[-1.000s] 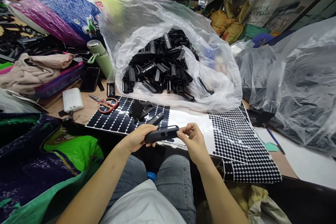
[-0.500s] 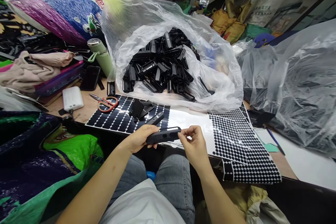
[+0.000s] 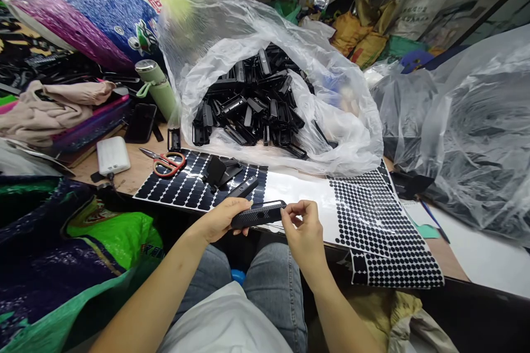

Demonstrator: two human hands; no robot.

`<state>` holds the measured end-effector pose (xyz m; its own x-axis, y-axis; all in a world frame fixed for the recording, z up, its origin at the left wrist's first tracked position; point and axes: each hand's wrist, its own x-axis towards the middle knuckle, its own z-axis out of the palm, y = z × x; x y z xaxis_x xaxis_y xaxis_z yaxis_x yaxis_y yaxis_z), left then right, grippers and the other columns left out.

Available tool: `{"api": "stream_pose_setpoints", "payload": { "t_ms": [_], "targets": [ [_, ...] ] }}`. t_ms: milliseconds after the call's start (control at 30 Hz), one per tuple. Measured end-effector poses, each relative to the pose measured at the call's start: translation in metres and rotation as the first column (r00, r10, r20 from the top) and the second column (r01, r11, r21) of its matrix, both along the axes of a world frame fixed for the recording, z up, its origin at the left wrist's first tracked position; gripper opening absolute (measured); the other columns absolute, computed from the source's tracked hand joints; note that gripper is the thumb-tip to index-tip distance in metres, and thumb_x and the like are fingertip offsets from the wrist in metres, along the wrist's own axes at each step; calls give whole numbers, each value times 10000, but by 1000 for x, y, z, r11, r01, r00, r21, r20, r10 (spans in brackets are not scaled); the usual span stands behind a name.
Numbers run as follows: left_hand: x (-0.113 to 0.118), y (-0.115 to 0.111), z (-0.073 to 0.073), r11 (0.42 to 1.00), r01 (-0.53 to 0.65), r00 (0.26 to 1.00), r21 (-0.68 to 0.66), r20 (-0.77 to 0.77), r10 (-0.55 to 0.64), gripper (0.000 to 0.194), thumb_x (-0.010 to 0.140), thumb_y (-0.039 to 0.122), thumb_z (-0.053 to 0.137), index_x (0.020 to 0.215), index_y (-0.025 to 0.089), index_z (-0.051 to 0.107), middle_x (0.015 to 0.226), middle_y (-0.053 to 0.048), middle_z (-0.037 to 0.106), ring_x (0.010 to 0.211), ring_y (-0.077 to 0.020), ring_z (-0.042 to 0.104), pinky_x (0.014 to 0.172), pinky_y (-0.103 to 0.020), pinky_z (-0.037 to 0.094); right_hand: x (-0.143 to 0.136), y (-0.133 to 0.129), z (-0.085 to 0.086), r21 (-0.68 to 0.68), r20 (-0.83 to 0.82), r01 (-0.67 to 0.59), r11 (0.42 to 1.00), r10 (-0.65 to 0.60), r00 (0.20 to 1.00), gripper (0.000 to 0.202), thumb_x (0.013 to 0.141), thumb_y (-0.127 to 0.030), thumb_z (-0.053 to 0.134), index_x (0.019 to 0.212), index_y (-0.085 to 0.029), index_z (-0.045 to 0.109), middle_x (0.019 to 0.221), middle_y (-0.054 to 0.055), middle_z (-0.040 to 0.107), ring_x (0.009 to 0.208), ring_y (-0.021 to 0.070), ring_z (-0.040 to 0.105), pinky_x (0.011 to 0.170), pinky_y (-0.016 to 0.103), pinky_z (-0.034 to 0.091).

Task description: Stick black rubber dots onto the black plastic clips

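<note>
One long, textured black frame point(image 3: 263, 216) is clasped in the left hand point(image 3: 220, 219) near the brown table's point(image 3: 134, 162) front edge; the right hand point(image 3: 305, 231) pinches its end.

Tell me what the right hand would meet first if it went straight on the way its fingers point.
The black textured part, held in the left hand; the right hand seems to be right at its end, though firm contact is hard to judge.

Had both bare forearms point(image 3: 159, 284) angled inward, bare left hand point(image 3: 219, 218) curled in a grip, bare right hand point(image 3: 305, 231) kinda just pinching.
</note>
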<state>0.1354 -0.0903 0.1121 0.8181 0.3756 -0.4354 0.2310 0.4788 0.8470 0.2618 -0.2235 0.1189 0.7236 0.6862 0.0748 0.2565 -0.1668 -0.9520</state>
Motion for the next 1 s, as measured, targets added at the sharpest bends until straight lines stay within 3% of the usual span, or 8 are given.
{"api": "stream_pose_setpoints", "payload": {
  "t_ms": [533,700,767,833,900,933,967,1000],
  "targets": [
    [1,-4,-1,999,5,1000,-38,16,-4,322,784,415,536,660,119,553,498,-41,586,371,-92,494,334,-174,291,-7,1,-13,8,79,92,996,-92,993,175,778,-311,563,815,-228,413,775,-5,515,664,116,509,656,272,463],
    [-1,-7,2,998,43,999,-43,10,-43,330,789,435,513,690,122,549,487,-49,592,347,-86,458,343,-183,281,5,5,-20,-22,45,200,980,-198,979,278,756,-374,576,895,-225,387,826,4,478,615,111,468,588,259,427],
    [-6,-10,6,999,35,999,-11,-16,-35,341,798,444,488,687,126,538,483,-50,590,339,-78,432,354,-188,276,14,15,-26,-95,89,150,984,-141,986,199,804,-377,495,879,-215,407,822,18,493,635,128,480,584,266,413],
    [-18,-14,14,992,-51,996,117,-60,58,347,805,454,465,668,139,517,476,-34,578,350,-78,418,370,-193,280,22,34,-34,-195,224,-18,981,63,972,121,827,-300,439,888,-196,448,854,49,529,726,163,504,650,292,414],
    [-39,-19,28,917,-174,967,360,-115,228,349,816,463,441,689,149,524,497,-12,570,391,-88,434,399,-199,307,25,61,-43,-334,407,-231,914,361,839,190,785,-155,433,969,-174,479,980,93,554,916,208,495,765,322,395],
    [-54,-22,37,831,-236,932,504,-125,341,349,822,465,428,710,152,536,523,-4,571,426,-96,454,423,-204,329,23,76,-47,-414,484,-314,854,499,719,293,749,-81,423,1024,-166,479,1065,106,543,1022,223,457,822,331,371],
    [-71,-24,48,705,-294,876,646,-114,469,349,829,464,416,736,155,552,556,0,573,473,-105,479,455,-209,353,20,90,-50,-503,540,-361,786,611,579,386,715,-26,409,1069,-164,473,1138,108,521,1104,229,408,866,336,343],
    [-90,-26,59,537,-340,792,772,-73,606,346,836,458,406,762,160,565,593,0,576,526,-116,503,492,-215,374,16,104,-52,-587,568,-370,720,692,445,446,690,10,395,1092,-168,473,1178,104,504,1146,231,375,890,341,320]
  ]
}}
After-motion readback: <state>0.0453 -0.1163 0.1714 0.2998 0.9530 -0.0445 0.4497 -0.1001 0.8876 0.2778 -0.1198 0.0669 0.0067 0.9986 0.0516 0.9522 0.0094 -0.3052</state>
